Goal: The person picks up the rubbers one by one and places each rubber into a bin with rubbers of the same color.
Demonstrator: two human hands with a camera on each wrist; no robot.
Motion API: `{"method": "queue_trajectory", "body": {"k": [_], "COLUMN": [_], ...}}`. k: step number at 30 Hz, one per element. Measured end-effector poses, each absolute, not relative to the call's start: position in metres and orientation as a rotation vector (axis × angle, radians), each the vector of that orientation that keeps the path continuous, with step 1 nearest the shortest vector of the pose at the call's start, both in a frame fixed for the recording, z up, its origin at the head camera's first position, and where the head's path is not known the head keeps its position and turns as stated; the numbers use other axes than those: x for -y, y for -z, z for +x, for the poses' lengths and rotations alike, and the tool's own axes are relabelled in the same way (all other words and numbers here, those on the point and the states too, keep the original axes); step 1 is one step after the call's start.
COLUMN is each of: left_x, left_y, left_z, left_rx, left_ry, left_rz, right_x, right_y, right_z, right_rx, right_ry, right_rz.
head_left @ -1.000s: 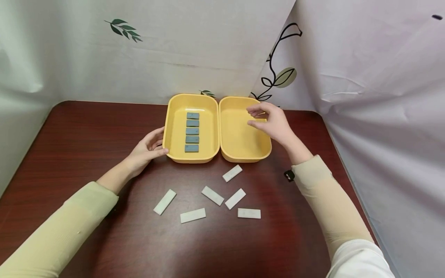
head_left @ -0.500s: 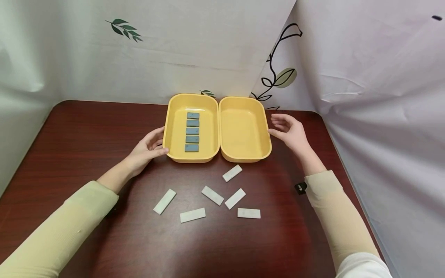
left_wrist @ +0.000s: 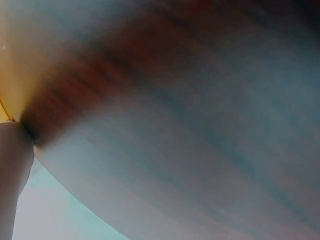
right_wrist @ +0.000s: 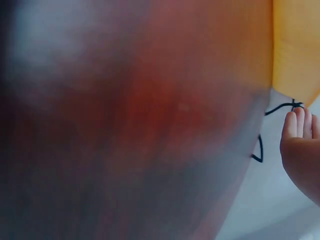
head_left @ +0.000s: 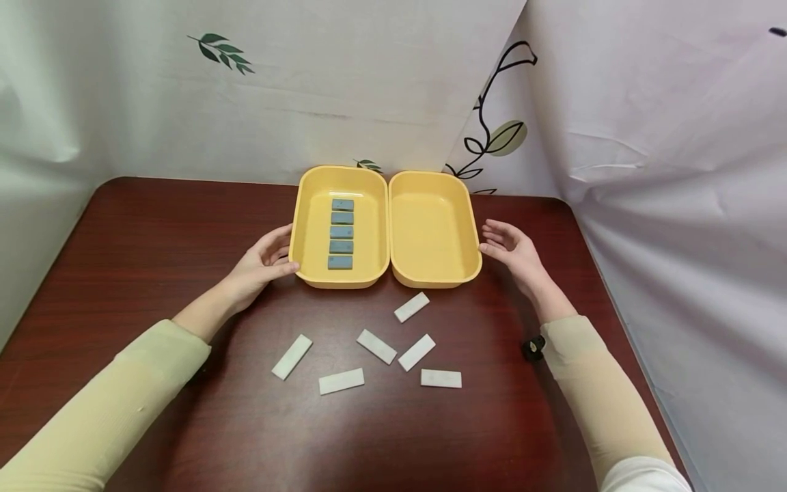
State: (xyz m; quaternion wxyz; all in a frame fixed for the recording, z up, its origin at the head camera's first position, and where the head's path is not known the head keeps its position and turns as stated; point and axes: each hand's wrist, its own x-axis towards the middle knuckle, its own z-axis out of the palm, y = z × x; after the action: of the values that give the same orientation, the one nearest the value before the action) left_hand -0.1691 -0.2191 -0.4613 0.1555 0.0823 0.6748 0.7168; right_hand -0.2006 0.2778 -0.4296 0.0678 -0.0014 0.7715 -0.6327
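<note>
Two yellow plastic trays stand side by side in the head view. The left tray (head_left: 363, 270) holds a column of several small blue-grey tiles (head_left: 341, 232); the right tray (head_left: 433, 229) has nothing in it. My left hand (head_left: 261, 263) rests against the left tray's outer side, thumb at the near corner and fingers along the wall. At the right tray's outer side is my right hand (head_left: 513, 256), fingers loosely bent, thumb tip right at the wall. In the right wrist view, the fingers (right_wrist: 300, 122) show beside the yellow wall.
Several white rectangular tiles (head_left: 376, 346) lie scattered at different angles on the dark red-brown table (head_left: 184, 239), in front of the trays. A pale curtain (head_left: 338, 82) with leaf prints hangs right behind the trays, and more fabric hangs at both sides.
My right hand has moved from above the right tray out to the right and then down to its outer side. The left hand, trays and tiles have stayed put.
</note>
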Motion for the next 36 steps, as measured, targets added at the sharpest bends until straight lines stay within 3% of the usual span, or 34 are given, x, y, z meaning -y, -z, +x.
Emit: {"method": "queue_trajectory", "body": {"k": [16, 36], "left_x": [0.22, 0.218], "left_y": [0.46, 0.458], "left_z": [-0.169, -0.166], "left_rx": [-1.946, -1.927], "left_ry": [-2.026, -2.05], "left_rz": [0.218, 0.234], "right_x": [-0.273, -0.274], "right_y": [0.448, 0.456], "right_z": [-0.2, -0.198], "right_rx": [-1.884, -1.841], "right_ry": [2.131, 2.114], "right_rz": [-0.047, -0.146]}}
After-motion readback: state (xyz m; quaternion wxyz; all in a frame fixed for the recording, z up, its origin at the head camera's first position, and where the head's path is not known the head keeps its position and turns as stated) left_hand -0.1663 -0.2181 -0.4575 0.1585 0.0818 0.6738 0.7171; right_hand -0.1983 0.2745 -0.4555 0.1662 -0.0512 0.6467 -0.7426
